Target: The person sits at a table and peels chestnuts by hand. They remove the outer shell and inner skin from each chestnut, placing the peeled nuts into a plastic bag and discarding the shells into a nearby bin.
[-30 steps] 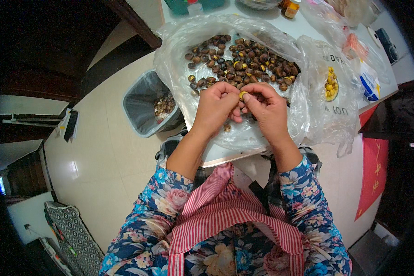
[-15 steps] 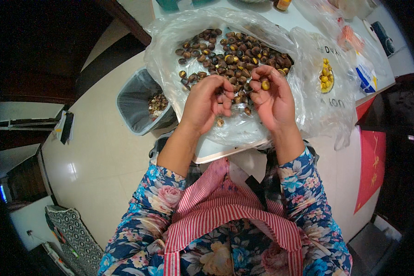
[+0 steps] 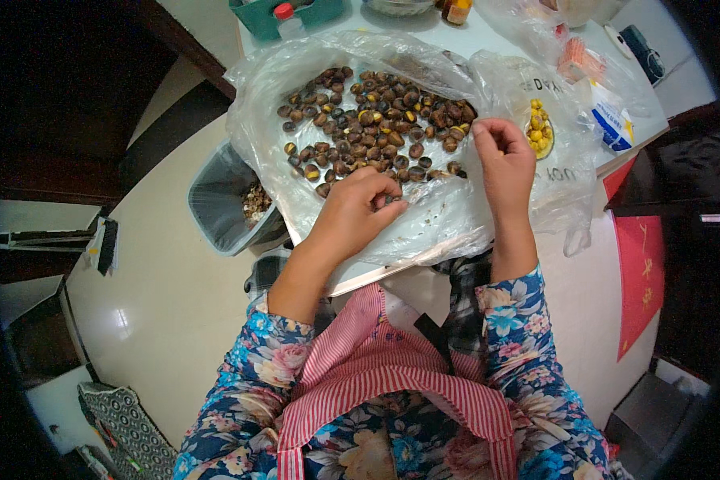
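Observation:
Many dark brown chestnuts [image 3: 368, 140], some showing yellow through split shells, lie on a spread clear plastic bag [image 3: 448, 216] on the white table. My left hand [image 3: 348, 210] is curled low over the bag's near part, just below the chestnuts. Something small and dark shows between its fingers, too little of it to name. My right hand [image 3: 506, 156] hovers at the bag's right side with fingers bent together; what they hold, if anything, is hidden. To its right, yellow peeled chestnuts [image 3: 538, 120] sit in a heap amid a second clear bag [image 3: 564, 180] with dark lettering.
A grey bin [image 3: 216, 200] holding shell scraps stands on the floor left of the table. Along the far side are a green container [image 3: 256, 24], a red-capped bottle [image 3: 288, 20] and an amber jar [image 3: 456, 11]. A blue-and-white packet [image 3: 612, 120] lies at the right.
My hands have moved apart: the right one outward toward the peeled chestnuts, the left one lower over the bag. The peeled chestnut seen in my right fingers no longer shows.

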The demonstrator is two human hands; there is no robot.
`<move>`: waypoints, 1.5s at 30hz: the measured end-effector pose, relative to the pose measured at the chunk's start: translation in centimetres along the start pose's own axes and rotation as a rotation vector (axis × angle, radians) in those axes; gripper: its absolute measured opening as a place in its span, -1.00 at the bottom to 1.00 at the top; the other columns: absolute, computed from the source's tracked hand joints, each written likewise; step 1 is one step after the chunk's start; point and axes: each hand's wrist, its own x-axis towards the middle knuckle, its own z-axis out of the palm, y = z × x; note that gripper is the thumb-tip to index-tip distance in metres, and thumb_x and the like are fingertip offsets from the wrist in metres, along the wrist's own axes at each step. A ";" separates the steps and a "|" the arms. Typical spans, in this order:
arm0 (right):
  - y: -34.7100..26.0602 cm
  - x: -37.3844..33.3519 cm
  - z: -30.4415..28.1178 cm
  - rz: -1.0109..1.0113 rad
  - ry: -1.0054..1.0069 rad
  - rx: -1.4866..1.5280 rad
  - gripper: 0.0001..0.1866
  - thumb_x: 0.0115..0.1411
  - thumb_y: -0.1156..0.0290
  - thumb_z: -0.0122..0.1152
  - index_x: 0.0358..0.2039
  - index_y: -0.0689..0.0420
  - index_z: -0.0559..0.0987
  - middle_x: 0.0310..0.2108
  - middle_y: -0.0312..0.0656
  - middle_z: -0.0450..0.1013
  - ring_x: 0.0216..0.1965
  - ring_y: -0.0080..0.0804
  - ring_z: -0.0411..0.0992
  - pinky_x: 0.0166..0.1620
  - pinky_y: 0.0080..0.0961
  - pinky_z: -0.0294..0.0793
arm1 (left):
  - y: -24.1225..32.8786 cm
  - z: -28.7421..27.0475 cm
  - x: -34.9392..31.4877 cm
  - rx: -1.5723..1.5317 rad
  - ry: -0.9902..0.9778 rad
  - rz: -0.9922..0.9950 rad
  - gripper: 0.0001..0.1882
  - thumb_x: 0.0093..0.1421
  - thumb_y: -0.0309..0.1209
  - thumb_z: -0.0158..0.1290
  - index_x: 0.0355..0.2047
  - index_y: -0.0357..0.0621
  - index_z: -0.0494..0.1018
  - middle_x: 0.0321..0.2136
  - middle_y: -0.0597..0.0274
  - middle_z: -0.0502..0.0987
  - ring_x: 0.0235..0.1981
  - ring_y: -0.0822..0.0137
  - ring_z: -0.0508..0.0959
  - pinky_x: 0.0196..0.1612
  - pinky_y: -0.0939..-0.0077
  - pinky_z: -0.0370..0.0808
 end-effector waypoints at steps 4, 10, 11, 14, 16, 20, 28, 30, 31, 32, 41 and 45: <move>1.3 0.4 -1.0 -0.109 -0.051 -0.365 -0.84 0.05 0.53 0.13 -0.32 0.22 0.54 -0.44 -0.30 0.42 -0.43 -0.60 0.35 -0.32 -0.71 0.33 | 0.1 0.1 0.3 -0.263 0.062 -0.187 -0.86 -0.01 -0.41 0.17 -0.49 -0.18 0.45 -0.58 0.34 0.39 -0.62 0.49 0.32 -0.52 0.62 0.30; 1.5 -0.1 0.0 -0.231 -0.144 -0.719 -0.70 -0.02 0.50 0.14 -0.20 0.16 0.49 -0.25 -0.10 0.39 -0.21 -0.13 0.38 -0.16 -0.40 0.37 | -0.4 -1.1 0.9 -1.144 0.056 -0.441 -0.89 0.17 -0.44 -0.08 -0.32 -0.20 0.36 -0.50 0.22 0.46 -0.62 0.53 0.41 -0.66 0.70 0.39; 1.4 -0.2 0.2 -0.219 -0.137 -0.742 -0.70 -0.03 0.50 0.14 -0.21 0.15 0.49 -0.25 -0.10 0.39 -0.21 -0.12 0.38 -0.17 -0.36 0.38 | -0.5 -1.2 0.9 -1.178 0.061 -0.436 -0.89 0.17 -0.44 -0.08 -0.33 -0.21 0.36 -0.50 0.21 0.47 -0.62 0.53 0.42 -0.65 0.69 0.40; 1.1 -0.4 0.7 -0.184 -0.127 -0.787 -0.71 -0.04 0.50 0.13 -0.22 0.12 0.49 -0.25 -0.10 0.38 -0.21 -0.10 0.38 -0.21 -0.27 0.39 | -0.7 -1.5 0.9 -1.262 0.066 -0.427 -0.90 0.16 -0.45 -0.07 -0.35 -0.22 0.36 -0.48 0.18 0.47 -0.62 0.50 0.43 -0.63 0.67 0.45; 1.2 -0.4 0.7 -0.207 -0.115 -0.783 -0.71 -0.04 0.50 0.13 -0.23 0.11 0.48 -0.26 -0.11 0.38 -0.22 -0.11 0.38 -0.22 -0.27 0.39 | -0.8 -1.7 0.8 -1.290 0.059 -0.430 -0.90 0.16 -0.45 -0.07 -0.36 -0.22 0.37 -0.47 0.17 0.47 -0.62 0.49 0.44 -0.61 0.67 0.46; 1.5 -0.5 0.6 -0.217 -0.163 -0.782 -0.74 -0.04 0.50 0.13 -0.25 0.09 0.48 -0.25 -0.13 0.38 -0.22 -0.12 0.38 -0.22 -0.29 0.39 | -0.9 -1.8 0.7 -1.285 0.055 -0.451 -0.90 0.16 -0.43 -0.06 -0.37 -0.21 0.37 -0.49 0.20 0.46 -0.62 0.51 0.44 -0.63 0.70 0.44; -0.5 -1.1 1.9 -0.329 -0.089 -0.532 -0.69 -0.06 0.52 0.19 -0.23 0.11 0.46 -0.27 -0.10 0.39 -0.21 -0.11 0.39 -0.17 -0.36 0.38 | -0.5 -1.4 1.0 -1.122 0.037 -0.496 -0.88 0.12 -0.44 0.03 -0.36 -0.20 0.37 -0.52 0.28 0.45 -0.63 0.56 0.41 -0.63 0.72 0.39; -1.1 -1.7 2.9 -0.375 -0.129 -0.418 -0.66 -0.08 0.54 0.22 -0.22 0.13 0.45 -0.27 -0.08 0.39 -0.21 -0.12 0.39 -0.16 -0.38 0.39 | -0.2 -1.0 0.9 -1.071 0.060 -0.515 -0.81 0.09 -0.41 0.10 -0.33 -0.21 0.38 -0.54 0.33 0.43 -0.64 0.58 0.39 -0.62 0.73 0.37; -1.4 -2.1 3.4 -0.406 -0.156 -0.374 -0.64 -0.09 0.54 0.24 -0.21 0.14 0.45 -0.28 -0.08 0.39 -0.21 -0.13 0.39 -0.16 -0.39 0.39 | -0.1 -0.8 0.8 -1.045 0.052 -0.520 -0.80 0.09 -0.39 0.10 -0.31 -0.20 0.38 -0.54 0.33 0.43 -0.64 0.57 0.38 -0.64 0.73 0.35; -1.6 -2.5 3.8 -0.437 -0.189 -0.351 -0.63 -0.10 0.55 0.25 -0.20 0.16 0.45 -0.27 -0.06 0.39 -0.22 -0.13 0.39 -0.17 -0.40 0.39 | 0.0 -0.7 0.8 -1.018 0.043 -0.523 -0.78 0.10 -0.37 0.09 -0.28 -0.20 0.39 -0.54 0.32 0.43 -0.65 0.57 0.37 -0.65 0.72 0.33; -1.5 -3.5 5.3 -0.548 -0.337 -0.288 -0.61 -0.14 0.58 0.24 -0.20 0.19 0.45 -0.27 -0.09 0.39 -0.27 -0.21 0.39 -0.27 -0.46 0.39 | -0.3 -1.2 0.9 -0.931 0.068 -0.487 -0.78 0.11 -0.39 0.07 -0.28 -0.25 0.39 -0.55 0.33 0.43 -0.71 0.58 0.35 -0.71 0.73 0.27; -1.8 -3.4 4.9 -0.456 -0.425 -0.269 -0.62 -0.08 0.58 0.21 -0.18 0.20 0.46 -0.25 -0.19 0.37 -0.36 -0.45 0.35 -0.41 -0.69 0.31 | -0.4 -1.4 0.8 -0.901 0.082 -0.468 -0.82 0.10 -0.43 0.04 -0.32 -0.26 0.39 -0.59 0.33 0.41 -0.74 0.58 0.34 -0.72 0.72 0.26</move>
